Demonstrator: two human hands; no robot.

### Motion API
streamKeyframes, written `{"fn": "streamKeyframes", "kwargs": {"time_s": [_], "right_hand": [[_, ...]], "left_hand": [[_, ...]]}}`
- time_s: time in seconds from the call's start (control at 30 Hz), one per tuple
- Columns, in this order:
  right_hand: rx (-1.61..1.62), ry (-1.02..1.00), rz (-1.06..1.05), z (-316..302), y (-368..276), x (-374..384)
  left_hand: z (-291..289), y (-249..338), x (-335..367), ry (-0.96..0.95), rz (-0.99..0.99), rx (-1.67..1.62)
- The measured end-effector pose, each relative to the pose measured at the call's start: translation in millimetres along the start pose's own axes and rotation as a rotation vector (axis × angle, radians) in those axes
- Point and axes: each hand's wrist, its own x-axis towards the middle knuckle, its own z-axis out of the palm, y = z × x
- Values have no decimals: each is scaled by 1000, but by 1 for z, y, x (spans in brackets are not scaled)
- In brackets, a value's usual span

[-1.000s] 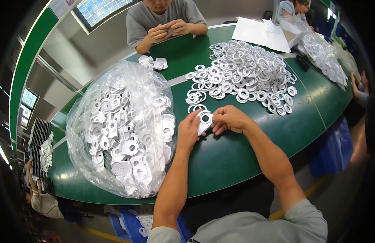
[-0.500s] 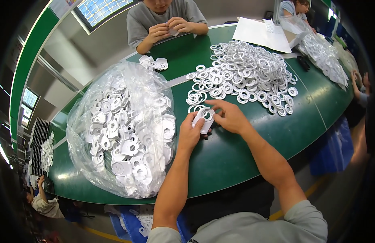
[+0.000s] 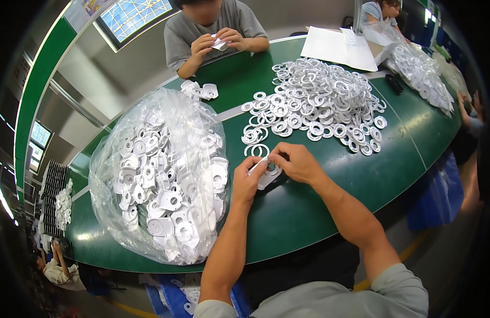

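Above the table's near side, my left hand (image 3: 246,179) grips a white plastic plate part (image 3: 264,183) with a round opening, thumb across its face. My right hand (image 3: 299,163) has thumb and fingers pinched together at the part's upper right edge. The fingers partly hide the part, so I cannot tell whether a separate ring sits in it. Just beyond my hands lie loose white rings (image 3: 260,150), at the edge of a large heap of white rings (image 3: 330,98). Left of my left hand is a clear plastic bag (image 3: 103,183) full of similar white plate parts (image 3: 171,199).
The green table (image 3: 308,214) curves around me. Across it, a person (image 3: 216,45) holds a small white part, near a few more parts (image 3: 200,91). White sheets (image 3: 335,50), a black object (image 3: 394,84) and another filled clear bag (image 3: 422,74) lie at the far right.
The held part has tilted, its face turned away more. My right hand's fingers, spread beside it before, have closed onto its edge. The person opposite has raised their part slightly.
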Motion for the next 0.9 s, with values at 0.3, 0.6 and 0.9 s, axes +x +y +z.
{"fn": "streamKeyframes", "kwargs": {"time_s": [0.3,0.6,0.9], "right_hand": [[-296,95,-313,8,3,-8],[53,142,-115,-9,31,11],[24,129,-102,-8,28,16]], "left_hand": [[-2,-6,-6,36,15,51],[-21,78,-102,-39,54,508],[-152,149,-265,539,-93,976]]}}
